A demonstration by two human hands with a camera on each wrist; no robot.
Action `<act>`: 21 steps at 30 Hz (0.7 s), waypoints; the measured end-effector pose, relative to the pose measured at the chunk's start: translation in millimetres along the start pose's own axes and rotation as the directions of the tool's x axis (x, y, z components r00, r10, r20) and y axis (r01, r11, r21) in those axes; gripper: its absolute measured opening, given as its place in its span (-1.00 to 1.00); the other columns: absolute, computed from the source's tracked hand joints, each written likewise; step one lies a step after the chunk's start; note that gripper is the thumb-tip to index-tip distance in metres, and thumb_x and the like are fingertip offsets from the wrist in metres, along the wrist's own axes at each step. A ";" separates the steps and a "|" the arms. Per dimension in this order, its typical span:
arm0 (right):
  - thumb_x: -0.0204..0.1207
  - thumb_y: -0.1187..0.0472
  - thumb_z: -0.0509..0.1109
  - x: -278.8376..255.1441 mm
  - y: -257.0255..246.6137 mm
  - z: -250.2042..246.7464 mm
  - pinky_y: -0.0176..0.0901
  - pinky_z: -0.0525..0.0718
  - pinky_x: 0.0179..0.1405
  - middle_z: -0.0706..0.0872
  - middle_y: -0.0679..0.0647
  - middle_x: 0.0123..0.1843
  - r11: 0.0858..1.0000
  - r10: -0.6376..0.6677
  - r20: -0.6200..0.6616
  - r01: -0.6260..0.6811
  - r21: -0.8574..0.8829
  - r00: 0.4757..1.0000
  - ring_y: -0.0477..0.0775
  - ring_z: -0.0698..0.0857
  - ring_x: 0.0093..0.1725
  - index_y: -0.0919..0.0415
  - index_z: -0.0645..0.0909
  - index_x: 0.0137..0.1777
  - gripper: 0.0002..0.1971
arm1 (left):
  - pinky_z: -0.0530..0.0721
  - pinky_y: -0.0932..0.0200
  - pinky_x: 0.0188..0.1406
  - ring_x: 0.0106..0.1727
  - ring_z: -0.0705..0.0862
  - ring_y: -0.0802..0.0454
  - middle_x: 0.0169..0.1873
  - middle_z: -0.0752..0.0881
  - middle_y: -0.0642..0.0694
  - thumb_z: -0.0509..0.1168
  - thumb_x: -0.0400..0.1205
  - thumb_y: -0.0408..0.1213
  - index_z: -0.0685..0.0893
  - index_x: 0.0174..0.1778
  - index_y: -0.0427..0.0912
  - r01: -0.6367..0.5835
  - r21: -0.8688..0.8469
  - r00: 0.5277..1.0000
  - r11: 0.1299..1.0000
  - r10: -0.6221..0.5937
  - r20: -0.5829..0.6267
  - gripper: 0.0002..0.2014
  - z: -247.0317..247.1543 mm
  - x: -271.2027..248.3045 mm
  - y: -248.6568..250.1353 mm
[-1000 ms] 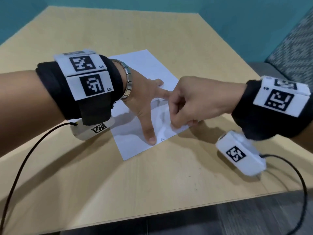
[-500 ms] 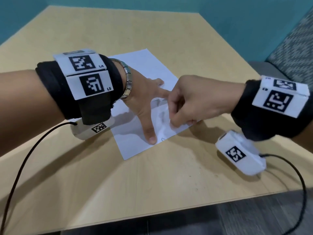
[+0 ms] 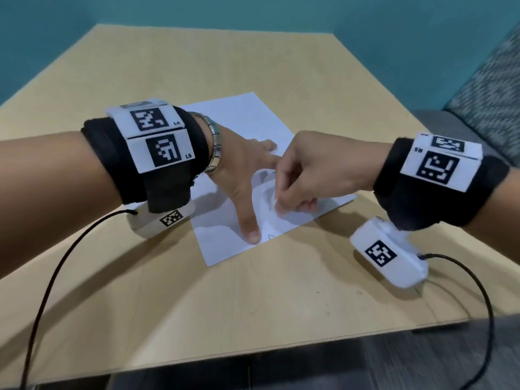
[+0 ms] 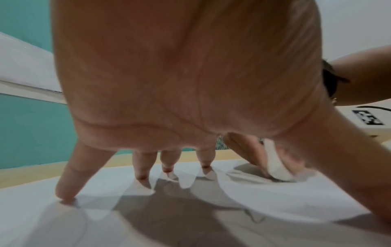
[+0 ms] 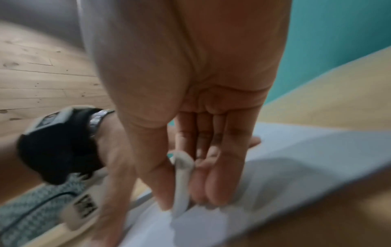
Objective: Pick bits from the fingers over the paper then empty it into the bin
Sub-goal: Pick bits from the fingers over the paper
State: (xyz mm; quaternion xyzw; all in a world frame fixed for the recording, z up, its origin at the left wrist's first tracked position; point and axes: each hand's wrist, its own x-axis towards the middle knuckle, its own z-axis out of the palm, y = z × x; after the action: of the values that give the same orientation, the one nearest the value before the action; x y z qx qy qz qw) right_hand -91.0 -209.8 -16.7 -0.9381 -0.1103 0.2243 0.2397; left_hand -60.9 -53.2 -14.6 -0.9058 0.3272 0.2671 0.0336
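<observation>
— Where is the paper [image 3: 247,128] lying?

— It is lying flat on the wooden worktop [image 3: 281,299], near the middle, with one corner pointing toward the near edge.

— What is the left hand [image 3: 239,167] doing?

— It is standing on the sheet with its fingers [image 4: 67,183] spread wide and straight, the tips touching the paper. The thumb is pointing toward the near edge of the sheet, its tip pressing down close to that edge.

— And the right hand [image 3: 306,170]?

— It is hanging over the sheet just beside the left hand, knuckles up. Its thumb and fingers [image 5: 213,188] are pressed together and pinching a small white strip [image 5: 182,180], whose lower end is touching the paper. In the head view its knuckles are sitting right against the left forefinger.

— Can you say what the strip is?

— No, it is blurred in every view. It is pale and narrow, and that is all I am able to tell.

— Anything else showing?

— A metal bracelet [image 3: 215,144] is sitting on the left wrist, beside a black band carrying white marker tags. A teal wall [image 3: 253,12] is standing behind the worktop, and a patterned seat [image 3: 489,88] is showing to the right.
</observation>
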 end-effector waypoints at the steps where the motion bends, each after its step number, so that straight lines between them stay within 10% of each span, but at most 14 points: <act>1: 0.38 0.26 0.65 -0.7 0.6 -0.8 -0.32 0.68 -0.37 0.74 0.01 -0.51 1.000 0.006 -0.002 -0.006 -0.005 1.000 -0.09 0.71 -0.52 0.26 0.83 -0.31 -0.90 | 0.32 -0.03 0.58 0.71 0.27 -0.04 0.73 0.26 0.01 0.68 0.21 0.09 0.24 0.74 0.20 -0.005 -0.001 1.000 1.000 0.005 -0.004 0.17 1.5 2.0 -2.7; 7: 0.39 0.22 0.61 -2.6 8.3 -11.3 -0.24 0.69 -0.37 0.75 0.04 -0.48 0.999 0.042 -0.165 -0.043 -0.008 0.985 -0.05 0.71 -0.50 0.21 0.84 -0.30 -0.91 | 0.07 0.10 0.64 0.77 -0.06 0.15 0.78 -0.10 0.15 0.69 0.25 0.06 -0.10 0.77 0.26 0.002 0.003 1.000 1.000 -0.002 0.011 0.32 10.9 -5.2 -6.8; 13: 0.46 0.22 0.62 -11.0 9.8 -12.8 -0.38 0.69 -0.46 0.71 -0.02 -0.53 0.996 0.028 -0.233 -0.007 0.092 0.972 -0.12 0.69 -0.54 0.28 0.84 -0.20 -0.89 | -0.04 -0.29 0.72 0.73 -0.28 0.27 0.70 -0.26 0.43 0.60 -0.02 0.50 -0.25 0.65 0.55 -0.032 0.016 0.991 0.999 0.030 0.130 0.45 17.3 -14.5 -20.2; 21: 0.47 0.24 0.62 -17.0 11.1 -13.1 -0.37 0.69 -0.45 0.68 -0.12 -0.58 0.990 0.022 -0.239 0.012 0.141 0.971 -0.14 0.66 -0.57 0.30 0.84 -0.16 -0.90 | 0.43 -0.15 0.53 0.60 0.27 0.16 0.50 0.27 0.39 0.57 0.23 0.42 0.07 0.69 0.32 -0.073 -0.030 0.997 0.997 0.074 0.016 0.18 20.5 -15.2 -17.6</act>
State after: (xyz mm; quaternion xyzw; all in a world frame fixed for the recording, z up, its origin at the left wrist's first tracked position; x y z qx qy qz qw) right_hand -98.6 -230.0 -5.7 -0.9393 -0.0620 0.1172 0.3166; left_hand -69.4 -25.8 -26.5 -0.8913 0.3560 0.2807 0.0132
